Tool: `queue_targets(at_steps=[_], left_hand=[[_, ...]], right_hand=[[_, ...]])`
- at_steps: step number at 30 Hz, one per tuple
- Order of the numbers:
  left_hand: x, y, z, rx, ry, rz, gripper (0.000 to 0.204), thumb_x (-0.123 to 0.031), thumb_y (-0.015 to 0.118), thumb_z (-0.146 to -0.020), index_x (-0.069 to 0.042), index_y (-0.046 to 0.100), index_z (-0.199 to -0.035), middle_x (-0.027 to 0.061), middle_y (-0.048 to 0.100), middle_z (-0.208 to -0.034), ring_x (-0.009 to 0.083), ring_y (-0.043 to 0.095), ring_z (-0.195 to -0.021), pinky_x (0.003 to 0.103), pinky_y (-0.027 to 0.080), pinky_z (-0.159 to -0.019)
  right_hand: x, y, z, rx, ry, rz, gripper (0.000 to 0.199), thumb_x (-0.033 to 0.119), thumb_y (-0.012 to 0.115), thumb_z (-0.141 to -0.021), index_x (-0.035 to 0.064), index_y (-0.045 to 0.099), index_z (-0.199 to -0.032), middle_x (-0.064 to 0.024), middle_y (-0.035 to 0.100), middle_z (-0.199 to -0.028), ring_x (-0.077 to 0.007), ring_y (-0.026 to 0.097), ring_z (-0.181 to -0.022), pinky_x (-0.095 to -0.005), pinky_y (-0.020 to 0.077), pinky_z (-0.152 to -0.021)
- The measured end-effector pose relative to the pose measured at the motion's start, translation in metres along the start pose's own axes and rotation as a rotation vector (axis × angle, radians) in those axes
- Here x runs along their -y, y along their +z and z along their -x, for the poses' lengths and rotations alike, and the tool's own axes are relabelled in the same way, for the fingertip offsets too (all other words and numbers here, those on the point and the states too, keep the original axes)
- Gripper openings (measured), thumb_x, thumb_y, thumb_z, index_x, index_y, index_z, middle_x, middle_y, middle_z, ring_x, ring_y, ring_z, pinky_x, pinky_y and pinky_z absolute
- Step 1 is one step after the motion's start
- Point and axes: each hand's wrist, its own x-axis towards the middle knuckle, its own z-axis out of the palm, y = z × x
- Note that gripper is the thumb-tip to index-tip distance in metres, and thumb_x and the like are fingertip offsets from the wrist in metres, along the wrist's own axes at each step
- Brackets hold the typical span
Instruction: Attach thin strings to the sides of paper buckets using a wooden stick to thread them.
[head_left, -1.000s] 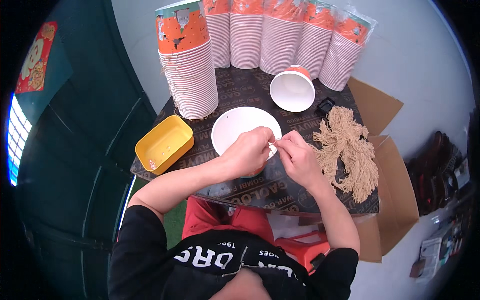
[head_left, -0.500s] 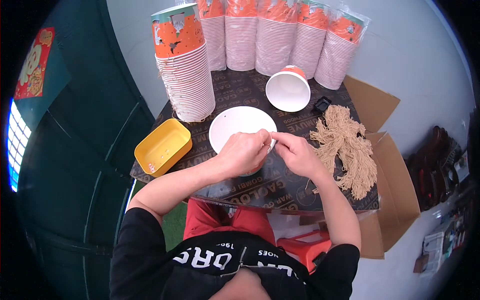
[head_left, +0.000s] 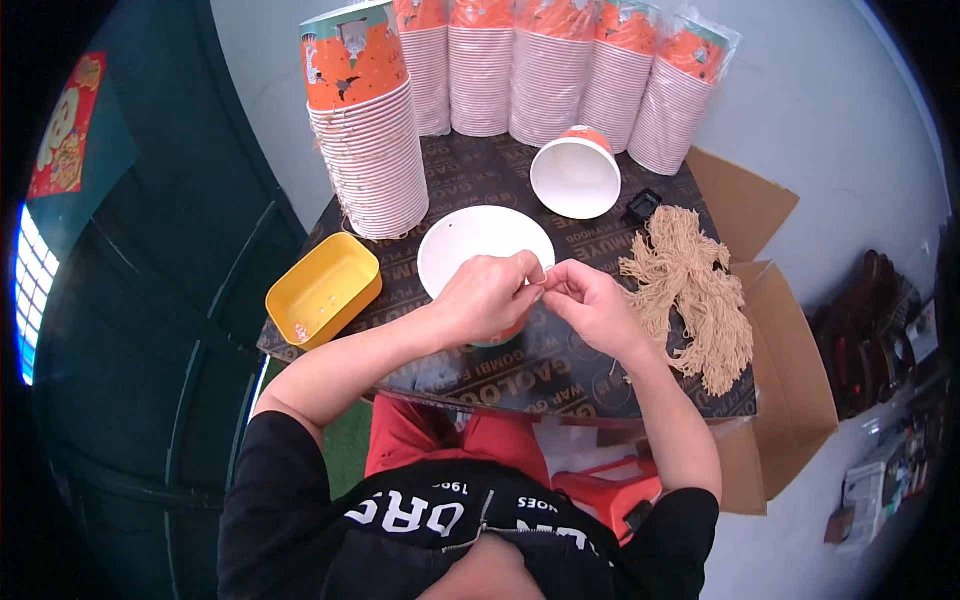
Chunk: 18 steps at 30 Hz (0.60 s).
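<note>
Upright before me stands a white-lined paper bucket (head_left: 475,235), its orange and green outside showing below the rim. A small dark hole marks the bucket's far left wall. My left hand (head_left: 488,298) is closed in a pinch over the right side of that rim. Fingertip to fingertip with it, my right hand (head_left: 592,305) pinches too. A thin, light string shows between the fingertips, though most of it is hidden. To the right lies a loose bundle of tan strings (head_left: 690,290).
A tall stack of orange-topped buckets (head_left: 372,150) stands at the left, with string bits along its rims. Plastic-wrapped stacks (head_left: 550,80) line the back. One bucket (head_left: 577,178) lies on its side by a small black object (head_left: 643,205). A yellow tub (head_left: 325,290) holds small pieces.
My hands have shifted slightly at the rim. My right fingers have curled from a more stretched pose into a pinch, close against the left fingertips.
</note>
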Motion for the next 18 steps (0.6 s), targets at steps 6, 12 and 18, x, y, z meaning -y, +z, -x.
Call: queue_targets(at_steps=[6,12,18], left_hand=[[0.005,0.004,0.000,-0.021,0.054,0.005,0.011,-0.010,0.067,-0.088,-0.001,0.063,-0.093,0.0129,0.065,-0.066,0.0244,0.067,-0.059,0.034,0.051,-0.054],[0.007,0.001,-0.001,-0.021,0.028,0.227,0.011,-0.010,0.064,-0.086,0.000,0.064,-0.090,0.0177,0.068,-0.072,0.0340,0.070,-0.069,0.040,0.054,-0.061],[0.008,-0.001,-0.003,0.013,-0.042,0.235,0.008,-0.006,0.063,-0.089,0.002,0.063,-0.090,0.0128,0.067,-0.072,0.0188,0.067,-0.065,0.032,0.051,-0.060]], right_hand=[[-0.010,0.002,0.000,-0.068,-0.068,0.169,0.012,0.006,0.065,-0.089,-0.0012,0.061,-0.097,-0.0058,0.065,-0.077,-0.0131,0.062,-0.073,-0.0291,0.0500,-0.068],[0.002,0.007,0.011,-0.117,-0.149,0.325,0.008,0.004,0.063,-0.089,-0.0013,0.059,-0.094,-0.0127,0.065,-0.078,-0.0218,0.064,-0.071,-0.0341,0.0495,-0.066],[0.001,0.008,0.021,-0.115,-0.309,0.478,0.009,0.001,0.060,-0.088,0.0002,0.055,-0.096,-0.0144,0.060,-0.091,-0.0301,0.064,-0.076,-0.0366,0.0493,-0.067]])
